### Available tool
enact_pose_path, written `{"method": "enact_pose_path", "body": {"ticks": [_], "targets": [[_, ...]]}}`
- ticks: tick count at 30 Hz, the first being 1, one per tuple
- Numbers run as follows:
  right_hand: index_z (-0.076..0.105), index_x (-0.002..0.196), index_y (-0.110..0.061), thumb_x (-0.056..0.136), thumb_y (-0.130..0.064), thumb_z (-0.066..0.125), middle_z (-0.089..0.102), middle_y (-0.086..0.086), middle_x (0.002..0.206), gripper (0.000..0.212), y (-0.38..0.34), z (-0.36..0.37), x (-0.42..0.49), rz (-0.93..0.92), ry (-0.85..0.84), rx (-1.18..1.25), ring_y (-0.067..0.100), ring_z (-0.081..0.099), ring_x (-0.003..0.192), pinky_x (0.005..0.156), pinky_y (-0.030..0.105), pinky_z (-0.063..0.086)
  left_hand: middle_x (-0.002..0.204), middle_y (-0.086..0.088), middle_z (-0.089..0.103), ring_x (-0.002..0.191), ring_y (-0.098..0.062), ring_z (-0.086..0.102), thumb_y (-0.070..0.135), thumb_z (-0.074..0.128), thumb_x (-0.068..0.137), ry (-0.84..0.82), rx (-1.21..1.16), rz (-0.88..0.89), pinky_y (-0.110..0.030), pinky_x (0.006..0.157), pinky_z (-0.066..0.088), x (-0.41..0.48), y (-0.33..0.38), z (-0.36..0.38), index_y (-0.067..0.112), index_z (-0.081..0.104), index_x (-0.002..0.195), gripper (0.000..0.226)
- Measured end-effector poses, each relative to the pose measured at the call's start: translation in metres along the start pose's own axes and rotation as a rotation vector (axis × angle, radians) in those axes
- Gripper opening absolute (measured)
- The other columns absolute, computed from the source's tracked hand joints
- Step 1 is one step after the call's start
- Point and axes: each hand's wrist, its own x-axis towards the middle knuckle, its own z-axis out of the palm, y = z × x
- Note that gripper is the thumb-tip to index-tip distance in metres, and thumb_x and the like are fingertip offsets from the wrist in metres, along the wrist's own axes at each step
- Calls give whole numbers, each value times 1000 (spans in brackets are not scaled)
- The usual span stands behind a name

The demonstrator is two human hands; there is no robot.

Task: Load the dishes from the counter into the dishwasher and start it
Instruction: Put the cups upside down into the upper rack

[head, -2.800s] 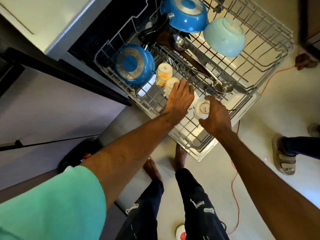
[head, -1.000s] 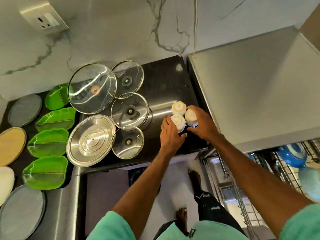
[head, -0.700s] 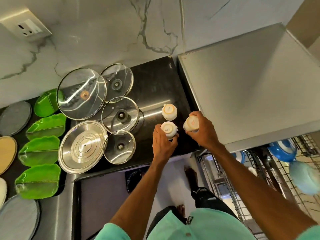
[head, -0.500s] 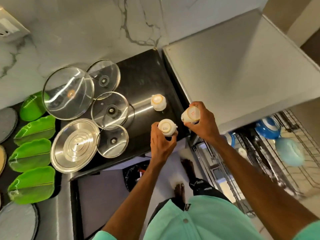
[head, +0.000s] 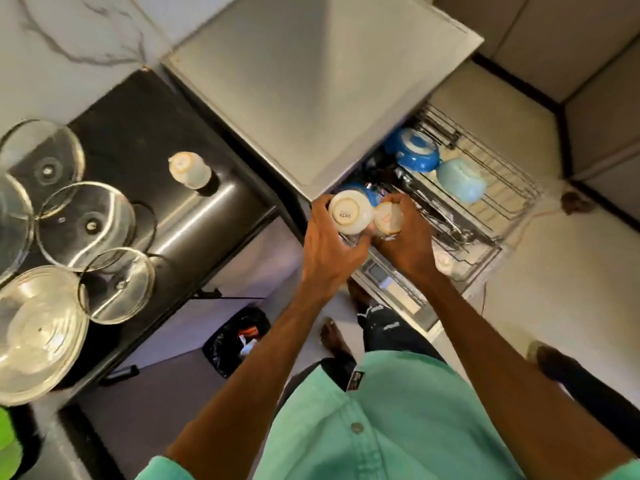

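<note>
Dishwasher rack (head: 498, 202) is standing pulled out, already holding blue pots (head: 415, 154), a pale bowl (head: 460, 181) and utensils (head: 446, 220), so free slots near the front are getting scarce. Beside it the black counter (head: 138, 109) is keeping its glass lids (head: 85, 220) and one last cup (head: 188, 169), well apart from the hands. Both have swung away from that counter. The left hand (head: 329, 252) is gripping an upturned cup (head: 349, 215) by its sides, and the right hand (head: 407, 245) is clasping a second cup (head: 388, 219). The two cups are touching above the rack's near corner, so both are about to go in, I reckon.

Four white cups (head: 189, 169) (head: 349, 213) (head: 389, 218) (head: 444, 261); two blue pots (head: 415, 154) (head: 358, 189); one pale bowl (head: 460, 180); five lids (head: 41, 161) (head: 10, 220) (head: 86, 223) (head: 117, 285) (head: 34, 334); two hands (head: 329, 258) (head: 408, 247)
</note>
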Motion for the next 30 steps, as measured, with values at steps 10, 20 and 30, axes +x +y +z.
{"method": "enact_pose_path", "body": {"ticks": [10, 20, 30], "targets": [[54, 122, -23, 70, -23, 92, 64, -15, 111, 64, 90, -57, -7, 157, 66, 36, -1, 61, 94, 80, 20, 54, 121, 2, 59, 110, -12, 59, 40, 87, 68, -256, 23, -114, -31, 92, 55, 9, 22, 96, 16, 42, 129, 80], [53, 121, -24, 68, -11, 90, 65, -6, 108, 66, 196, -60, 71, 253, 20, 5, 15, 61, 94, 73, 16, 43, 116, 2, 52, 97, -7, 47, 32, 87, 65, -370, 166, -244, -1, 77, 36, 78, -24, 208, 15, 41, 128, 80], [55, 122, -18, 68, -9, 90, 59, -10, 109, 65, 276, -11, 137, 297, 71, -57, 11, 53, 99, 82, 27, 44, 142, -17, 47, 129, -32, 49, 37, 81, 79, -541, 454, -355, -39, 101, 44, 141, -109, 314, 6, 17, 155, 104]]}}
